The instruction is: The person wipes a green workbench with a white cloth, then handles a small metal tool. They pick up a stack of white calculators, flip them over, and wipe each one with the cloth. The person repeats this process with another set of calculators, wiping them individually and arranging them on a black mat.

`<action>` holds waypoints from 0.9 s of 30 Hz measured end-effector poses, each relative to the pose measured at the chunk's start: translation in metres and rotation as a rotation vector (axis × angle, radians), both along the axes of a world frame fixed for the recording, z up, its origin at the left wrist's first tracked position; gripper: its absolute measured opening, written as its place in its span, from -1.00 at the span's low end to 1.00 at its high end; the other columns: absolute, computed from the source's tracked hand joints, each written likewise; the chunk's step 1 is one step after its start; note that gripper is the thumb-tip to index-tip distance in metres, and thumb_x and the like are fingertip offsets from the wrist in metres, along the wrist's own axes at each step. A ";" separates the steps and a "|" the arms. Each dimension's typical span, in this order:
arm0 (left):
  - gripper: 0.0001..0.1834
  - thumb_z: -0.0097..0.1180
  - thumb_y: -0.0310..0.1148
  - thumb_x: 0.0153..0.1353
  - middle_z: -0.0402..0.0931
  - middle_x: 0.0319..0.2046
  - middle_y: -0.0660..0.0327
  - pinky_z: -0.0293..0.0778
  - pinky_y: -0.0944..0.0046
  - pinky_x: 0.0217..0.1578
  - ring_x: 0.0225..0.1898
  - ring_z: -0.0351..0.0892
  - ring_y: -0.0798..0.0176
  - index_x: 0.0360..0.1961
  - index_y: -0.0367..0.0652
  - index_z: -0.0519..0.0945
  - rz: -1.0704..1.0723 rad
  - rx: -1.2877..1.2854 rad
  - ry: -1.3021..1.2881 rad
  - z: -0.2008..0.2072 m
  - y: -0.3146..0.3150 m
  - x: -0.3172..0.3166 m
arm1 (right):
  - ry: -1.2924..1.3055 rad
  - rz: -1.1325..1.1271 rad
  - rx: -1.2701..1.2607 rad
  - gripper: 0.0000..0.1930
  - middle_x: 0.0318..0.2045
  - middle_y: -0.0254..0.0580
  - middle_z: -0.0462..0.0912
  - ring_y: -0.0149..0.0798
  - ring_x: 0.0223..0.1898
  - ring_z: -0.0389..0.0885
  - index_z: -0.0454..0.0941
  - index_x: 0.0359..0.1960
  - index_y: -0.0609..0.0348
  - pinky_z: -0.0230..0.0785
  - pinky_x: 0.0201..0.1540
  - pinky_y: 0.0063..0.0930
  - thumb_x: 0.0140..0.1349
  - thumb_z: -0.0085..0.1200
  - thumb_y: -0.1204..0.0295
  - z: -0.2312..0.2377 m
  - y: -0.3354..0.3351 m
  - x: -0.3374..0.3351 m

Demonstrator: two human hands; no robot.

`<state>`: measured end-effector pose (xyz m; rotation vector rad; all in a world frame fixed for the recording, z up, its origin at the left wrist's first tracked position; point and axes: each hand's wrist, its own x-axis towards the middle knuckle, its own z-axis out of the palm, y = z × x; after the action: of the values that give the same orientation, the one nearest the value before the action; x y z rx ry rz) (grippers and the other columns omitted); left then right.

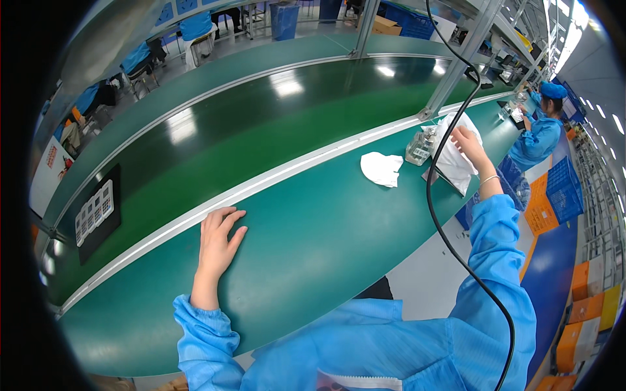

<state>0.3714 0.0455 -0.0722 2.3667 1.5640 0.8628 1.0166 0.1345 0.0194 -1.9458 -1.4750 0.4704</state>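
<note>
My left hand point(220, 244) lies on the green worktop point(293, 234) near its far rail, fingers spread and holding nothing. At the right, my right hand point(468, 146) is over a bunched white cloth point(454, 163), its fingers curled against the material. Part of the cloth is hidden by the hand and a black cable. Just left of it stands a small clear glass bottle point(418, 148). A separate crumpled white cloth point(381, 169) lies flat on the worktop to the left of the bottle.
A black cable point(432, 189) hangs across the view in front of my right arm. Beyond the white rail runs a green conveyor belt point(261, 124), carrying a dark tray with a light panel point(95, 212) at the left. A co-worker point(540, 130) in blue sits at the far right.
</note>
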 end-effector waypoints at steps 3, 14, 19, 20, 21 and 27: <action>-0.65 0.31 -0.34 0.21 0.52 0.08 0.16 0.30 0.03 0.25 0.19 0.44 0.01 0.04 -0.06 0.67 0.001 0.001 0.004 0.000 0.002 0.002 | -0.321 -0.100 0.007 -0.31 -0.17 0.26 0.72 0.07 -0.06 0.71 0.63 -0.03 0.31 0.46 0.01 -0.18 0.35 0.04 -0.21 -0.009 0.024 -0.011; -0.64 0.32 -0.34 0.20 0.52 0.09 0.16 0.31 0.03 0.24 0.19 0.44 0.01 0.05 -0.06 0.66 -0.012 0.006 0.017 -0.003 0.008 0.010 | -0.757 0.047 -0.191 -0.56 -0.19 0.23 0.70 0.26 -0.08 0.68 0.52 0.14 0.09 0.51 -0.01 0.08 0.38 0.05 0.09 -0.015 0.050 0.005; -0.63 0.32 -0.34 0.19 0.52 0.10 0.17 0.31 0.03 0.24 0.19 0.43 0.01 0.05 -0.05 0.66 0.023 -0.019 0.028 0.001 -0.001 0.003 | -0.830 -0.212 0.081 -0.46 0.13 0.01 0.58 0.19 0.18 0.54 0.47 0.26 -0.20 0.40 0.18 0.11 0.45 -0.17 -0.18 0.019 0.044 -0.010; -0.63 0.32 -0.34 0.19 0.52 0.10 0.17 0.31 0.03 0.24 0.19 0.43 0.01 0.05 -0.05 0.66 0.018 -0.021 0.029 0.002 0.000 0.005 | -0.851 -0.235 0.203 -0.43 0.23 0.01 0.53 0.17 0.27 0.48 0.43 0.33 -0.29 0.35 0.24 0.16 0.44 -0.19 -0.22 0.012 0.045 -0.003; -0.63 0.32 -0.34 0.19 0.52 0.10 0.17 0.31 0.03 0.24 0.19 0.43 0.01 0.05 -0.05 0.66 0.012 -0.020 0.026 0.002 0.002 0.005 | -0.855 -0.253 0.137 -0.41 0.32 -0.01 0.43 0.16 0.35 0.36 0.37 0.38 -0.37 0.25 0.29 0.24 0.43 -0.20 -0.24 0.002 0.047 -0.001; -0.64 0.32 -0.34 0.20 0.52 0.10 0.18 0.30 0.03 0.24 0.19 0.43 0.01 0.05 -0.04 0.66 0.017 -0.022 0.034 0.001 0.003 0.004 | -0.673 -0.167 -0.118 -0.29 0.57 -0.06 0.02 0.11 0.57 -0.01 0.15 0.51 -0.57 -0.22 0.41 0.58 0.37 -0.27 -0.37 -0.039 0.069 -0.006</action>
<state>0.3757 0.0485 -0.0712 2.3691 1.5998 0.8085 1.0104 0.2038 -0.0197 -2.4371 -1.6738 -0.2083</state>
